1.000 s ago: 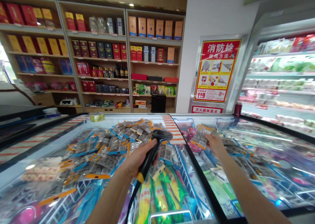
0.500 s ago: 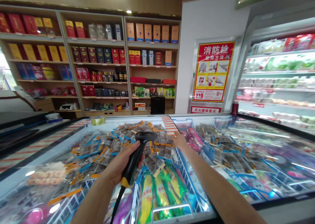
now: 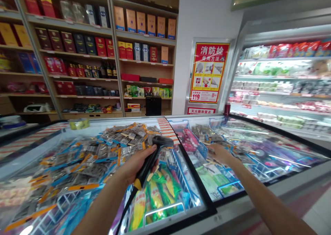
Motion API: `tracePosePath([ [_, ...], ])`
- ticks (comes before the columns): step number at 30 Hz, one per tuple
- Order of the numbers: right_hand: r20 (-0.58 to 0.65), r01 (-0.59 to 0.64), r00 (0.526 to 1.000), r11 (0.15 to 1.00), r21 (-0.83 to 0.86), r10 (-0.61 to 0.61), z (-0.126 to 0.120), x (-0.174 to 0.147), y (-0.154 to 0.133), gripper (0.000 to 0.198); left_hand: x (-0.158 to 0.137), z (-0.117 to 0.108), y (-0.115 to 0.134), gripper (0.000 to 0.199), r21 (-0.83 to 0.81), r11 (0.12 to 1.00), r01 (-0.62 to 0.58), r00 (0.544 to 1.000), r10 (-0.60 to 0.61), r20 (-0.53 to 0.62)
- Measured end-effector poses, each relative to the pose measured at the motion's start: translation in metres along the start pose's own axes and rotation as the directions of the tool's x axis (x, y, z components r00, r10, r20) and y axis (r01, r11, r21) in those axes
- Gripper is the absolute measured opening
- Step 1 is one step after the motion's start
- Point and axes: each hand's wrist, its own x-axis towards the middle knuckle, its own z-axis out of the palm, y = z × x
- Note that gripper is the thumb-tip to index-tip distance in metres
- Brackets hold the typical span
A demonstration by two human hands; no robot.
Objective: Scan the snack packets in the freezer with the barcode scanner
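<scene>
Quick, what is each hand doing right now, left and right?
Left hand: closed around the black barcode scanner.
Right hand: down among the packets in the freezer; its grip cannot be told.

Glass-topped chest freezer (image 3: 207,207), holding heaped silver packets (image 3: 103,149) and green-yellow corn packs (image 3: 155,197) in wire baskets

right hand (image 3: 219,153) back over the right-hand freezer packets (image 3: 207,133) — off the central divider, view swung rightward
</scene>
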Motion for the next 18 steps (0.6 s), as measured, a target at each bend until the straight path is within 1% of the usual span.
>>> tracePosePath([
  [2,0.114,0.071,0.991,0.997,-0.030,-0.067,0.002,0.004,0.007,0.043,0.003,-0.001,0.000,0.032,0.014,1.000,0.002,1.000,-0.003,0.015],
  [5,0.239,0.049,0.970,0.999,-0.013,-0.045,0.003,0.014,0.010,0.048,0.007,-0.002,-0.002,0.031,0.009,1.000,0.010,0.999,-0.011,0.037],
  [8,0.286,0.024,0.958,1.000,-0.019,-0.017,-0.003,0.022,0.009,0.045,0.009,-0.002,-0.004,0.029,0.001,1.000,0.016,0.999,-0.016,0.043],
  [11,0.308,0.028,0.951,0.999,-0.017,-0.022,-0.014,0.028,0.007,0.035,0.011,-0.002,-0.006,0.027,-0.017,1.000,0.024,0.999,-0.024,0.033],
  [12,0.293,0.019,0.956,1.000,0.017,-0.023,-0.018,0.030,0.007,0.033,0.011,-0.003,-0.006,0.027,-0.020,0.999,0.027,0.999,-0.027,0.032],
  [14,0.203,-0.025,0.979,0.988,0.154,-0.006,-0.025,0.035,0.007,0.029,0.011,-0.003,-0.005,0.028,-0.028,0.999,0.031,0.999,-0.030,0.035],
  [16,0.073,-0.066,0.996,0.946,0.318,0.045,-0.029,0.040,0.006,0.022,0.010,-0.003,-0.003,0.028,-0.045,0.998,0.040,0.998,-0.039,0.039],
  [18,-0.025,-0.088,0.994,0.902,0.422,0.108,-0.027,0.045,0.005,0.021,0.009,-0.002,0.000,0.028,-0.068,0.996,0.048,0.998,-0.046,0.039],
])
